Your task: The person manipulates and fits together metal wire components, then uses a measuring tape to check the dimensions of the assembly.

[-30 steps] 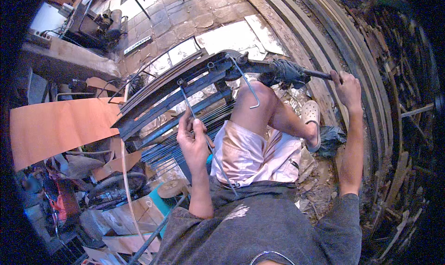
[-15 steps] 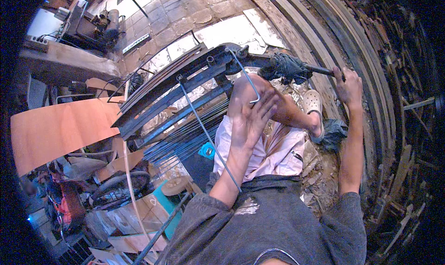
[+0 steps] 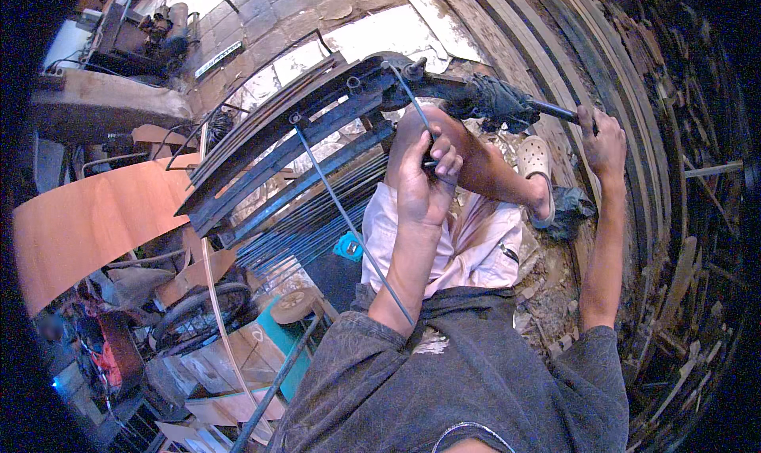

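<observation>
My left hand is closed around the lower, bent end of a thin metal rod, above my bent knee. That rod's upper end meets the dark metal bending frame near its pivot. My right hand grips the end of a dark lever bar, which has dark wrapping around its middle and joins the frame at the pivot. A second, longer metal rod runs from a peg on the frame down across my left forearm to my shirt.
Beneath the frame lie several thin rods, with a turquoise tape measure beside them. A curved-looking plywood sheet and a wheel are at left. Long beams run along the right, beyond my clog.
My left hand was open with fingers spread beside the rod's hooked end; it has closed on the rod. My right hand still holds the lever bar, and the view has shifted slightly.
</observation>
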A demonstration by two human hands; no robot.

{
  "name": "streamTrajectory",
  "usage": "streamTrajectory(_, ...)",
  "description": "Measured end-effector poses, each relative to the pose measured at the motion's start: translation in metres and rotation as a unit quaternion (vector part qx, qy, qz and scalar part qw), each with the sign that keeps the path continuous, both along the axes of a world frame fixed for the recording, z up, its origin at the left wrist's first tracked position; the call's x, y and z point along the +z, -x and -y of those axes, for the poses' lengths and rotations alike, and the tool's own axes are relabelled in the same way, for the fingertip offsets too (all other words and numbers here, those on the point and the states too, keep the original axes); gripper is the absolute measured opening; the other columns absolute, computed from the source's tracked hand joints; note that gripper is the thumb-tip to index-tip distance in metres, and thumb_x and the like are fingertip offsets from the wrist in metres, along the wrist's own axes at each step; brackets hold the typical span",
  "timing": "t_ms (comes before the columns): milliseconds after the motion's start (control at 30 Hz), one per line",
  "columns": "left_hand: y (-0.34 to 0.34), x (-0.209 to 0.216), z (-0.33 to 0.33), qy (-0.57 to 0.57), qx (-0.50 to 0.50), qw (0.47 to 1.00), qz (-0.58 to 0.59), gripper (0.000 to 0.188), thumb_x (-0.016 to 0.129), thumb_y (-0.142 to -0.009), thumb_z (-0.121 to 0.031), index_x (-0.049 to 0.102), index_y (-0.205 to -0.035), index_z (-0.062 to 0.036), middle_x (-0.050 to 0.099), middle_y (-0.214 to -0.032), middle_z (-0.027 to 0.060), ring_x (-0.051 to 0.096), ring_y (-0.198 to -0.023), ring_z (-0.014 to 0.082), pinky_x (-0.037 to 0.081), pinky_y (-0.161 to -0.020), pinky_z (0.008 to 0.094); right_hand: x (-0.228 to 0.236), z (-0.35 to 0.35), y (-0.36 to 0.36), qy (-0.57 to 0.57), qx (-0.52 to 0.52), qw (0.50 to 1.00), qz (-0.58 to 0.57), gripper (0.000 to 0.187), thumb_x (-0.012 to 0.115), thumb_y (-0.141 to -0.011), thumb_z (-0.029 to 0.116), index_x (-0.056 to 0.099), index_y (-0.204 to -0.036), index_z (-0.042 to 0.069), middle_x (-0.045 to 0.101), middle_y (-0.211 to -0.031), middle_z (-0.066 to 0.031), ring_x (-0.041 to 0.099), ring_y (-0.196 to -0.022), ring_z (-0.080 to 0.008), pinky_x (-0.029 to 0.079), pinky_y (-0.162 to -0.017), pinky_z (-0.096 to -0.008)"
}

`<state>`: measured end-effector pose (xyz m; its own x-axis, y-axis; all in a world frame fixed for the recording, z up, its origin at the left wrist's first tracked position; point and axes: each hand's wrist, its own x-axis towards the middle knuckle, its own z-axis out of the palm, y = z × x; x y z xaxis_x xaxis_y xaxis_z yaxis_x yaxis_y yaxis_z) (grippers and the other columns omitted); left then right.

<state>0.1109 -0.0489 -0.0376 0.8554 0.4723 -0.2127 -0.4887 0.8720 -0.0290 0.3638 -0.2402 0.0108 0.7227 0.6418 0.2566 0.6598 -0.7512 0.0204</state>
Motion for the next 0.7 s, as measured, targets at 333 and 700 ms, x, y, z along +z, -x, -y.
streamTrajectory(333,0.007,0.005,-0.008,0.001,-0.024,1.0,-0.006,0.022,0.043,-0.1,-0.022,0.051,-0.104,-0.0029,0.042,-0.066,-0.0025,0.037,-0.054,0.0072,0.032,-0.053,0.023,0.005,0.005,0.017,0.031,-0.047,0.998,-0.032,0.06,0.038,-0.097,0.051,0.062,-0.09,-0.003,0.062,-0.094,-0.0265,0.056,-0.092,-0.0427,0.043,-0.08,-0.0497)
streamTrajectory(700,0.005,0.001,-0.009,-0.044,-0.02,0.999,-0.018,0.025,0.046,-0.099,-0.023,0.053,-0.111,-0.003,0.051,-0.079,0.0049,0.049,-0.065,0.014,0.043,-0.062,0.0267,0.009,-0.004,0.009,0.038,-0.028,0.999,0.004,0.052,0.046,-0.094,0.048,0.062,-0.102,-0.001,0.064,-0.104,-0.0219,0.057,-0.103,-0.0379,0.039,-0.092,-0.0477)
